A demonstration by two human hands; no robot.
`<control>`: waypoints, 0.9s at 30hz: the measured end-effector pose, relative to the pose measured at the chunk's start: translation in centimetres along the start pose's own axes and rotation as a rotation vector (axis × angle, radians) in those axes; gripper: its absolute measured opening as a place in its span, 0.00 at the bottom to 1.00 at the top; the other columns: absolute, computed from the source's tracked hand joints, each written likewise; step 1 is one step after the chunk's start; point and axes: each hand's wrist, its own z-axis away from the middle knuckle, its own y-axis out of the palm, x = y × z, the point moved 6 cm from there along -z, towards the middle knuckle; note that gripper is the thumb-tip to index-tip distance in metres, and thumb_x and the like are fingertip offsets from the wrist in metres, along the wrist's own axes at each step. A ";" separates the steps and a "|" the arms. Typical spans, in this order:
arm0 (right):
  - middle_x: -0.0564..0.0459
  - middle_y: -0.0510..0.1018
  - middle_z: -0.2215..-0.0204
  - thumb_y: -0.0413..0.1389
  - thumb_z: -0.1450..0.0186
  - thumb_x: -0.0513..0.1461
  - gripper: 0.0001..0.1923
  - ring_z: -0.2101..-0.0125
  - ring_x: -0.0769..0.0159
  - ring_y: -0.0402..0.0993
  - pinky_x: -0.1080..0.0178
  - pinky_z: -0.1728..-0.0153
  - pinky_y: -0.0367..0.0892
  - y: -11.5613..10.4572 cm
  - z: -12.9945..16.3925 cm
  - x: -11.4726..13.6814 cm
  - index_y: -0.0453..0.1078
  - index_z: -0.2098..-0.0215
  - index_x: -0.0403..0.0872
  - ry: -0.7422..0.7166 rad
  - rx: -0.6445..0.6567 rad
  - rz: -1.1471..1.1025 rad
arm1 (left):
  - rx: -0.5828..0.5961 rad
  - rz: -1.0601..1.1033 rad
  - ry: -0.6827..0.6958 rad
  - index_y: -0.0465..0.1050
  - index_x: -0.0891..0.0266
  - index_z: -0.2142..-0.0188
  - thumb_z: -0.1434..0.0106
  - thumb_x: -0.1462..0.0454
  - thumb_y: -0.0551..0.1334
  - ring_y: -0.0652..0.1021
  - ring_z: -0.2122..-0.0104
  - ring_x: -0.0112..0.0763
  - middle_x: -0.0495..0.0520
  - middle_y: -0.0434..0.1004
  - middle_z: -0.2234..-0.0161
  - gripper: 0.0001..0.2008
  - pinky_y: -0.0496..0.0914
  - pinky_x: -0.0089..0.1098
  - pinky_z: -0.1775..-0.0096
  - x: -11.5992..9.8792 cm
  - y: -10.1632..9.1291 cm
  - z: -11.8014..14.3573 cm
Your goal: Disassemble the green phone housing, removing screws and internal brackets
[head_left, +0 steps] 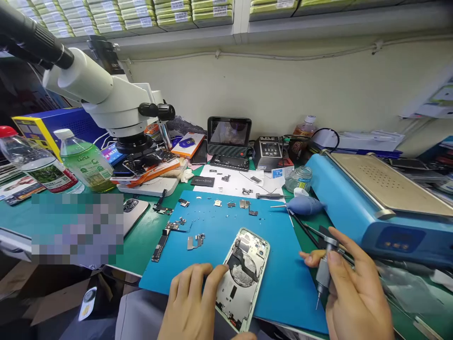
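My left hand (193, 297) is closed around the left edge of an opened phone housing (244, 295), tilted over the front of the blue mat (279, 283). Inside the housing a round silvery coil and a black flex cable show. My right hand (357, 283) grips a grey precision screwdriver (323, 274) with its bit pointing down, at the mat's right edge. A slim metal tool, partly hidden, lies across the same hand. On the mat are a long logic board strip (161, 245), a small flex part (196, 241), a metal bracket (245, 204) and several tiny screws.
A microscope (106, 104) overhangs the left side, near two bottles (87, 163). A blue heating plate machine (354, 212) stands right. A blue air blower (305, 205), a glass jar (299, 178) and a white sheet (233, 182) with parts lie behind the mat. Another phone (136, 212) rests left.
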 end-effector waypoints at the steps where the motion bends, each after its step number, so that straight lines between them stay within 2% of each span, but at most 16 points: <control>1: 0.53 0.81 0.70 0.62 0.29 0.56 0.33 0.66 0.57 0.78 0.56 0.62 0.74 0.3 0.1 0.1 0.71 0.32 0.49 0.042 0.012 -0.002 | -0.007 0.014 0.003 0.70 0.53 0.36 0.40 0.36 0.71 0.78 0.50 0.58 0.60 0.80 0.49 0.41 0.68 0.51 0.50 -0.1 -0.1 -0.1; 5: 0.55 0.77 0.71 0.64 0.31 0.58 0.33 0.74 0.65 0.70 0.63 0.74 0.69 1.2 0.2 0.6 0.72 0.34 0.52 0.136 0.100 -0.009 | -0.031 0.033 0.009 0.67 0.56 0.36 0.39 0.41 0.73 0.77 0.50 0.55 0.60 0.79 0.48 0.40 0.66 0.51 0.48 -0.7 -0.5 -0.5; 10: 0.53 0.79 0.67 0.63 0.31 0.59 0.33 0.72 0.66 0.70 0.66 0.76 0.67 1.4 0.0 0.5 0.74 0.34 0.54 0.121 0.166 0.077 | -0.065 0.012 0.030 0.67 0.60 0.36 0.37 0.37 0.71 0.75 0.48 0.55 0.61 0.77 0.49 0.42 0.64 0.50 0.47 -1.4 -0.9 -0.9; 12: 0.52 0.80 0.65 0.62 0.31 0.59 0.33 0.71 0.65 0.71 0.64 0.72 0.70 1.3 -0.2 0.4 0.74 0.33 0.56 0.080 0.165 0.144 | -0.042 0.035 0.049 0.67 0.58 0.36 0.40 0.34 0.71 0.75 0.49 0.54 0.60 0.77 0.50 0.45 0.65 0.50 0.48 -1.4 -0.8 -1.0; 14: 0.50 0.83 0.61 0.62 0.32 0.59 0.34 0.66 0.62 0.76 0.60 0.65 0.74 1.3 -0.3 0.3 0.73 0.31 0.58 0.047 0.164 0.217 | 0.003 0.076 0.084 0.69 0.55 0.36 0.43 0.33 0.72 0.76 0.51 0.53 0.59 0.76 0.51 0.45 0.66 0.49 0.48 -1.4 -0.8 -1.0; 16: 0.48 0.84 0.54 0.61 0.32 0.60 0.35 0.56 0.55 0.80 0.53 0.54 0.76 1.4 -0.4 0.2 0.73 0.31 0.58 0.024 0.170 0.281 | 0.040 0.120 0.136 0.71 0.53 0.38 0.42 0.38 0.76 0.76 0.52 0.52 0.57 0.77 0.51 0.40 0.67 0.48 0.49 -1.5 -0.9 -1.0; 18: 0.47 0.84 0.48 0.59 0.32 0.60 0.35 0.48 0.50 0.80 0.47 0.45 0.74 1.4 -0.4 0.3 0.72 0.30 0.59 -0.002 0.171 0.354 | 0.052 0.147 0.189 0.73 0.52 0.41 0.37 0.49 0.78 0.77 0.52 0.49 0.55 0.78 0.52 0.30 0.68 0.46 0.49 -1.7 -1.2 -0.9; 20: 0.46 0.83 0.45 0.57 0.31 0.59 0.34 0.46 0.46 0.79 0.43 0.43 0.73 1.5 -0.3 0.5 0.72 0.30 0.59 -0.067 0.147 0.458 | 0.053 0.156 0.233 0.74 0.52 0.43 0.33 0.59 0.76 0.78 0.53 0.46 0.53 0.79 0.53 0.22 0.69 0.44 0.50 -2.1 -1.5 -1.0; 22: 0.44 0.83 0.45 0.54 0.29 0.57 0.32 0.45 0.44 0.78 0.42 0.45 0.73 1.6 -0.2 0.8 0.72 0.30 0.57 -0.179 0.106 0.573 | 0.058 0.172 0.260 0.74 0.52 0.46 0.33 0.64 0.74 0.79 0.55 0.43 0.51 0.79 0.56 0.18 0.70 0.42 0.51 -2.4 -1.7 -1.1; 27: 0.40 0.80 0.40 0.46 0.23 0.47 0.28 0.44 0.41 0.75 0.39 0.44 0.70 2.9 0.8 1.1 0.74 0.33 0.48 -0.478 0.091 0.801 | 0.065 0.280 0.231 0.73 0.54 0.52 0.34 0.61 0.77 0.80 0.58 0.40 0.48 0.80 0.60 0.16 0.71 0.40 0.56 -2.5 -1.6 -1.6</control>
